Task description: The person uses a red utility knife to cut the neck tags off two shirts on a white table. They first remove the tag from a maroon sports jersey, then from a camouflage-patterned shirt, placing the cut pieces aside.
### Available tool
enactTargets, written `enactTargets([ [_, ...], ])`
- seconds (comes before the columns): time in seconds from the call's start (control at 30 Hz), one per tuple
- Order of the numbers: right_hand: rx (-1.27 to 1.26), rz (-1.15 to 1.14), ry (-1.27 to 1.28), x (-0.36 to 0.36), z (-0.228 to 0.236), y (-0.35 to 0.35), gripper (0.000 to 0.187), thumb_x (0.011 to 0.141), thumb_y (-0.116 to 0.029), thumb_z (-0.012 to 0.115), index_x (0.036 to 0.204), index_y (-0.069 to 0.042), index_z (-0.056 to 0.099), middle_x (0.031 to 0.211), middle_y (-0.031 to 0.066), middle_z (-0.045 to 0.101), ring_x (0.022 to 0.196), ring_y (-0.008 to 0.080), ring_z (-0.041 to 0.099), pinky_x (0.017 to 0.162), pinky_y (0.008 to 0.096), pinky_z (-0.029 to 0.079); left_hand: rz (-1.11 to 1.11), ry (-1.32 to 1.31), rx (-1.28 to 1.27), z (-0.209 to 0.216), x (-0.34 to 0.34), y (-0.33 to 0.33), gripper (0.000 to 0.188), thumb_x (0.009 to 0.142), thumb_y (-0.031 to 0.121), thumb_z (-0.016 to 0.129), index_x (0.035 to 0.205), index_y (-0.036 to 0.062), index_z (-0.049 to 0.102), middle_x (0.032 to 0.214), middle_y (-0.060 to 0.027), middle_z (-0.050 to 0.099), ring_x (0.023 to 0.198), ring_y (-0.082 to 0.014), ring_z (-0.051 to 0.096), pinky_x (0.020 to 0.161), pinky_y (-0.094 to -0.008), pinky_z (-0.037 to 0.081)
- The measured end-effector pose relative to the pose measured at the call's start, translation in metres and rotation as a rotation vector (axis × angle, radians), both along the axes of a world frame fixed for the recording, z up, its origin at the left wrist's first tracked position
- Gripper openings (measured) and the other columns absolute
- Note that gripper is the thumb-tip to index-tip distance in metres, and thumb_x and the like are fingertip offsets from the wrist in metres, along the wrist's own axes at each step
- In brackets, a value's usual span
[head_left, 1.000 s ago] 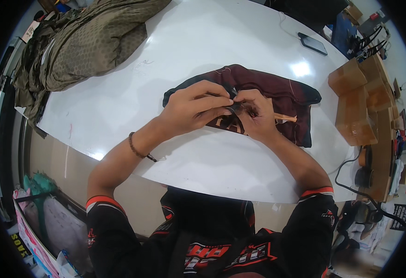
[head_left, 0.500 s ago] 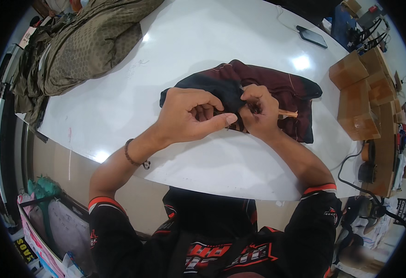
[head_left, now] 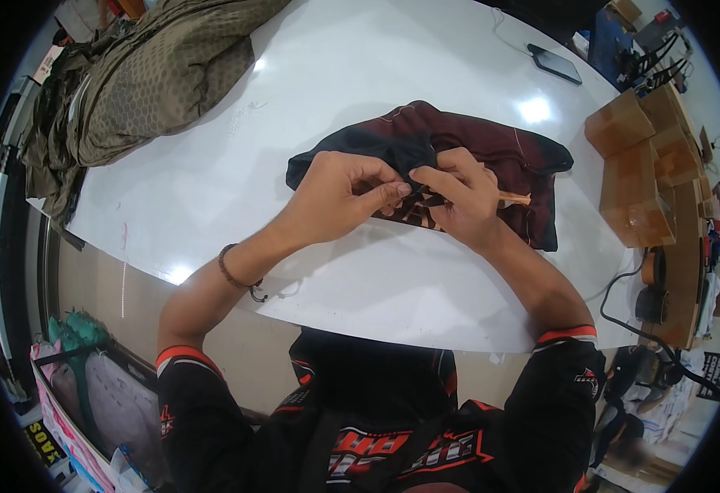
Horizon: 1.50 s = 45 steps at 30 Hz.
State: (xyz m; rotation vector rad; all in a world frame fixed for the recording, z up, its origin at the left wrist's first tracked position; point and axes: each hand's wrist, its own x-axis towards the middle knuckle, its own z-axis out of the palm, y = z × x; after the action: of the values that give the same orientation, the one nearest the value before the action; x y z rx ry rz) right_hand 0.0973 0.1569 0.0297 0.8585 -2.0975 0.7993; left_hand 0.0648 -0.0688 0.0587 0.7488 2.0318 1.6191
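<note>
Garment (head_left: pixel 491 140) at frame centre, pinched between fingers (head_left: pixel 390 192) of left hand (head_left: pixel 333 195) and right hand (head_left: pixel 471 200), likely for close control.

Open white tabletop (head_left: pixel 343 62) stretches across upper centre, beyond the dark garment (head_left: pixel 503 148); olive cloth (head_left: pixel 163 90) blocks upper left, a phone (head_left: pixel 554 64) upper right, cardboard boxes (head_left: pixel 629 193) the right.

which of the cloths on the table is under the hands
The maroon and black cloth, with the left hand and right hand over its near side; the olive, hexagon-patterned cloth lies apart, upper left.
</note>
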Motion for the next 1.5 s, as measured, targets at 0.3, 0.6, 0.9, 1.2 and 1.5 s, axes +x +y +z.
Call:
enactTargets([
  [0.3, -0.126, -0.003, -0.348, 0.0, 0.008, 0.002, 0.027, 0.076, 0.005, 0.075, 0.101, -0.004, 0.071, 0.079, 0.0027, 0.052, 0.056, 0.0087, 0.052, 0.05, 0.0239, 0.041, -0.094, -0.046, 0.154, -0.008, -0.006, 0.0, 0.013, 0.1, 0.007, 0.066, 0.105, -0.0039, 0.071, 0.103, -0.0078, 0.072, 0.088, -0.0084, 0.065, 0.077, -0.0241, 0.056],
  [0.6, -0.594, 0.319, -1.568, 0.014, 0.059, 0.021, 0.047, 0.109, -0.044, 0.047, 0.089, -0.004, 0.063, 0.06, -0.0084, 0.036, 0.053, 0.0026, 0.029, 0.049, 0.0226, 0.024, -0.083, 0.177, 0.161, -0.008, -0.005, 0.003, 0.01, 0.097, 0.002, 0.067, 0.098, -0.0068, 0.071, 0.112, -0.0126, 0.07, 0.088, -0.0106, 0.066, 0.076, -0.0235, 0.056],
  [0.9, -0.438, 0.145, -1.698, 0.018, 0.06, 0.01, 0.056, 0.107, -0.055, 0.047, 0.086, -0.004, 0.061, 0.058, -0.0075, 0.035, 0.047, 0.0042, 0.028, 0.045, 0.0246, 0.025, -0.145, 0.137, 0.264, -0.012, -0.008, 0.002, 0.004, 0.095, -0.004, 0.066, 0.094, -0.0069, 0.068, 0.096, -0.0069, 0.064, 0.08, -0.0092, 0.062, 0.067, -0.0217, 0.05],
  [1.2, -0.504, 0.178, -1.748, 0.017, 0.058, 0.012, 0.053, 0.108, -0.055, 0.045, 0.087, -0.007, 0.056, 0.059, -0.0074, 0.035, 0.045, 0.004, 0.026, 0.042, 0.0234, 0.021, -0.138, 0.333, 0.194, -0.003, -0.007, 0.004, 0.005, 0.091, 0.002, 0.072, 0.091, -0.0026, 0.071, 0.085, -0.0046, 0.065, 0.073, -0.0093, 0.06, 0.063, -0.0234, 0.045],
  [1.5, -0.462, 0.164, -1.865, 0.019, 0.074, 0.008, 0.051, 0.109, -0.053, 0.043, 0.087, -0.009, 0.055, 0.06, -0.0078, 0.035, 0.046, 0.0035, 0.026, 0.04, 0.0241, 0.02, -0.137, 0.406, 0.212, -0.01, -0.009, 0.004, 0.006, 0.09, 0.004, 0.074, 0.09, -0.0002, 0.071, 0.084, -0.0036, 0.065, 0.069, -0.0101, 0.057, 0.059, -0.0247, 0.041],
])
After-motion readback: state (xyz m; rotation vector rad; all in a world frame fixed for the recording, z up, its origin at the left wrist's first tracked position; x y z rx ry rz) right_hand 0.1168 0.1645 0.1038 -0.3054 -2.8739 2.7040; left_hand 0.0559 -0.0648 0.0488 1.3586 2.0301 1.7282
